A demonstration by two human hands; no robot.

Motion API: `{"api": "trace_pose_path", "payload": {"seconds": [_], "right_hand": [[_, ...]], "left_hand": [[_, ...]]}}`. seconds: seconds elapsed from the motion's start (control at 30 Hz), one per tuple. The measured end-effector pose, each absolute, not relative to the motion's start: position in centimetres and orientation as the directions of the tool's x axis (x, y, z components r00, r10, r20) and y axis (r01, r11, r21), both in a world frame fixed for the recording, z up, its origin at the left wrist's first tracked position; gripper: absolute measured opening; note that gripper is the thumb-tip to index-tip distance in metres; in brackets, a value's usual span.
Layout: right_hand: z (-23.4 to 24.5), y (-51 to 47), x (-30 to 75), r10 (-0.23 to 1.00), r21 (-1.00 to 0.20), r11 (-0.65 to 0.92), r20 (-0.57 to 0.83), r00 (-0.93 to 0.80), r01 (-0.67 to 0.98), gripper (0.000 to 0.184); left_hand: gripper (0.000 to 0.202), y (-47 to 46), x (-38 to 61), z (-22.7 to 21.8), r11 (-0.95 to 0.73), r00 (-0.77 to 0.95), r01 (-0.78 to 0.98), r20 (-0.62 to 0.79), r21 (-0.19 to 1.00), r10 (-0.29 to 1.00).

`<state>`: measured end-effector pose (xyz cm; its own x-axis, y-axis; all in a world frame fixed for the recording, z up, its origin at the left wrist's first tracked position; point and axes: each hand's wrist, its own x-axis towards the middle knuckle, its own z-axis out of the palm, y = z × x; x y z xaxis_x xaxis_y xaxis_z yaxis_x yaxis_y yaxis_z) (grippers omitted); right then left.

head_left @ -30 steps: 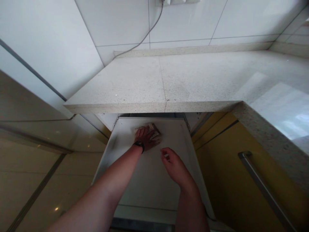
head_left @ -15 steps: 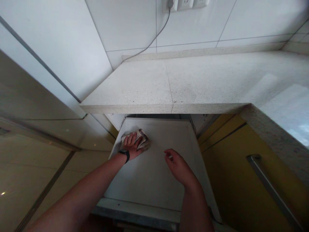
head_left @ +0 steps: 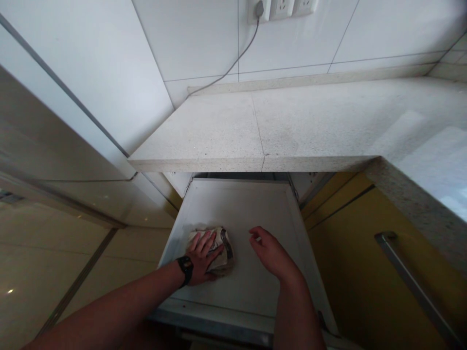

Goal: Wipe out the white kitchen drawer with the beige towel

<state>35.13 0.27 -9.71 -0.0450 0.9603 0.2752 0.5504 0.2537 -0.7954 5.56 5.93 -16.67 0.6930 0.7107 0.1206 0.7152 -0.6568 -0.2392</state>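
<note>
My left hand lies flat with spread fingers on a folded patterned cloth, pressing it against the white bottom of a pulled-out drawer. The cloth is cream with dark markings and sits left of the drawer's middle. Around my left wrist is a black watch. My right hand hovers over the right half of the drawer, apart from the cloth. Its fingers are loosely curled, with a gap to the thumb and nothing between them.
A speckled stone countertop overhangs the drawer's back end. At right is a yellow cabinet front with a metal handle. A grey cable runs down from a wall socket. A tall white panel stands at left.
My left hand has slid the cloth toward me and slightly right, from the drawer's back left to nearer its front. My right hand has stayed in about the same place.
</note>
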Motion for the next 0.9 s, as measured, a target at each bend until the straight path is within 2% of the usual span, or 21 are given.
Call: {"api": "trace_pose_path", "payload": {"seconds": [0.13,0.4,0.73,0.9], "right_hand": [[-9.8,0.4,35.0,0.96,-0.784,0.257,0.272,-0.058,0.565,0.03],[-9.6,0.1,34.8,0.963,-0.789,0.258,0.254,-0.086,0.557,0.027],[-10.1,0.4,34.7,0.949,-0.783,0.308,0.292,-0.119,0.54,0.026],[-10.1,0.4,34.7,0.959,-0.776,0.278,0.258,-0.118,0.566,0.026]], "left_hand": [[0.103,7.5,6.7,-15.9,-0.666,0.692,0.717,0.092,-0.206,0.716],[0.102,11.1,10.5,-15.7,-0.659,0.683,0.73,0.195,-0.179,0.704],[0.105,14.2,15.0,-14.6,-0.616,0.631,0.775,0.209,-0.141,0.747],[0.105,15.2,16.6,-14.2,-0.574,0.59,0.807,0.235,-0.138,0.773]]}}
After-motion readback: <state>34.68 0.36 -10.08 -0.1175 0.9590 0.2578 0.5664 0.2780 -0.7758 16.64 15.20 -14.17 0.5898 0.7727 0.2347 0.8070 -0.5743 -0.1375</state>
